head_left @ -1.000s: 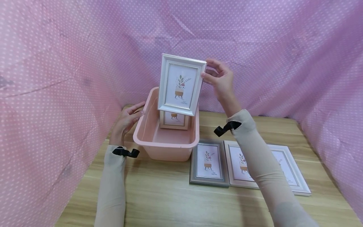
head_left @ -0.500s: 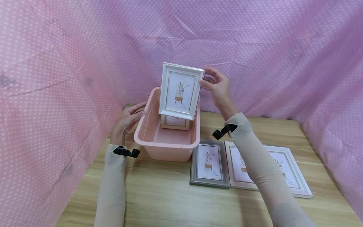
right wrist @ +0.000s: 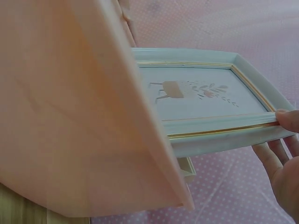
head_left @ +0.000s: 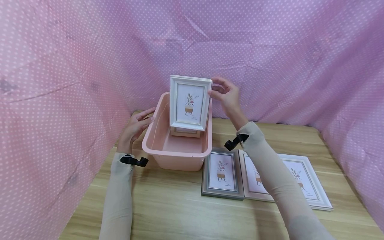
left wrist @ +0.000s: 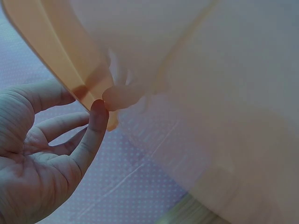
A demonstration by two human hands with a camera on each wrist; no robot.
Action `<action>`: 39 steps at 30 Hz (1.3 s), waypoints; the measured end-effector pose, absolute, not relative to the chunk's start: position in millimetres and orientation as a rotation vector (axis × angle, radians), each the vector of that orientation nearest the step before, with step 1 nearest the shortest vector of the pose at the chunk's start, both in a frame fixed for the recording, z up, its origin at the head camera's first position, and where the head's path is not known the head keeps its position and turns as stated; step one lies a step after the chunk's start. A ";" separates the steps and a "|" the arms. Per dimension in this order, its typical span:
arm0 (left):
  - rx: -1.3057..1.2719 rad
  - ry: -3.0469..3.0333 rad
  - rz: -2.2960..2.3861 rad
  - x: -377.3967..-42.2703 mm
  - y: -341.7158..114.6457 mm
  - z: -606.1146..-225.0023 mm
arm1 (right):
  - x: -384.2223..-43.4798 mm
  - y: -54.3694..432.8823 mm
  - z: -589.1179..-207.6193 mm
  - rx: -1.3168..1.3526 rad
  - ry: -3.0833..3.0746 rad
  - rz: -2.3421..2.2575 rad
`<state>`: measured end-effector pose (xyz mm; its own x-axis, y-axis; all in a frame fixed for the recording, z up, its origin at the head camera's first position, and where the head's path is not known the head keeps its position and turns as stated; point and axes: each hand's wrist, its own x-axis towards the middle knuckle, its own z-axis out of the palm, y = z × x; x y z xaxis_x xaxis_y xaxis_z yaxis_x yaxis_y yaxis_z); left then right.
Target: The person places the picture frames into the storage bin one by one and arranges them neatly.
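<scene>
In the head view my right hand (head_left: 227,95) pinches a white picture frame (head_left: 190,125) by its upper right edge. The frame stands upright inside the pink tub (head_left: 177,154), its potted-plant print facing me. Behind it, a cream picture frame (head_left: 186,134) in the tub shows mostly at its lower edge. The right wrist view has the thumb on the white frame's (right wrist: 210,145) front, fingers behind it. My left hand (head_left: 133,128) holds the tub's left rim; in the left wrist view, the fingers (left wrist: 96,116) and thumb meet that orange-tinted rim (left wrist: 60,51), one fingertip hidden behind it.
Right of the tub, a grey picture frame (head_left: 205,176), a cream one (head_left: 244,180) and a white one (head_left: 318,180) lie side by side on the wooden table (head_left: 180,210). My right forearm covers parts of two. Pink dotted cloth (head_left: 270,40) hangs around the table.
My right hand has lowered the white frame into the tub, covering more of the cream frame behind. My left hand has stayed at the tub rim.
</scene>
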<state>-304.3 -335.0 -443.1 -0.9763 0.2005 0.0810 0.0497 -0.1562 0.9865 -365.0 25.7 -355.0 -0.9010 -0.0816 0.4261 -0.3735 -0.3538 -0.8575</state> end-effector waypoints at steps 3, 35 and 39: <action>0.301 1.970 2.305 -303.5 -334.9 -442.9 | -364.2 26.3 -357.4 0.641 -1.704 2.336; 0.262 1.999 2.259 -301.9 -335.3 -439.0 | -367.9 38.0 -376.1 0.821 -2.305 1.874; 0.270 2.024 2.249 -301.3 -335.4 -439.4 | -368.6 36.6 -380.0 0.850 -2.315 1.854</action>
<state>-301.3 -335.4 -439.4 -0.9788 0.1949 0.0624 0.0415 -0.1092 0.9932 -368.6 36.6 -380.0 -0.8467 -0.3797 0.3728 -0.4468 0.1267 -0.8856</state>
